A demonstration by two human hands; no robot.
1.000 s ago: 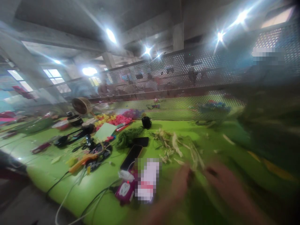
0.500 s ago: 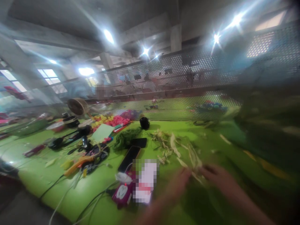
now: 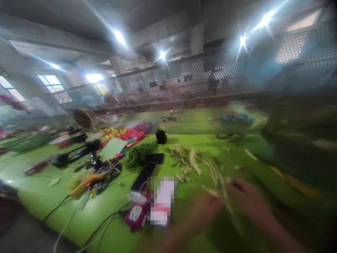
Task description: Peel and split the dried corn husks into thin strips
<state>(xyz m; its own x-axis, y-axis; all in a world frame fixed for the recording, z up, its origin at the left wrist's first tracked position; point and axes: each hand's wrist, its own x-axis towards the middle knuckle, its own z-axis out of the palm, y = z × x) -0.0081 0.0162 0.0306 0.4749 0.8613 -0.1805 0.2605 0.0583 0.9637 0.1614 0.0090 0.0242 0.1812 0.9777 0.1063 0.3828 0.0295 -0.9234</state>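
Two hands low in the frame, both badly blurred: left hand [image 3: 207, 210] and right hand [image 3: 249, 202] close together just above the green surface [image 3: 47, 196], with pale dry leaf strips [image 3: 218, 182] running up between them. Looks like fingertips meeting on the strips, maybe to keep one taut, but honestly can't tell whether pinching or only touching.

Just beyond the hands, a loose heap [image 3: 188, 158] of the same strips, likely kept there for easy reach. Left of that, a dark green bundle [image 3: 138, 154] and a dark phone [image 3: 144, 175] lying flat right by a pink charger block [image 3: 135, 215] with white cables, presumably parked there for power.

Further left, an orange tool [image 3: 84, 182], a green card [image 3: 113, 147], pink and yellow bits [image 3: 123, 133] and a small fan [image 3: 83, 117]. Black cup [image 3: 160, 136] at the back, near the perforated metal screen [image 3: 210, 77].
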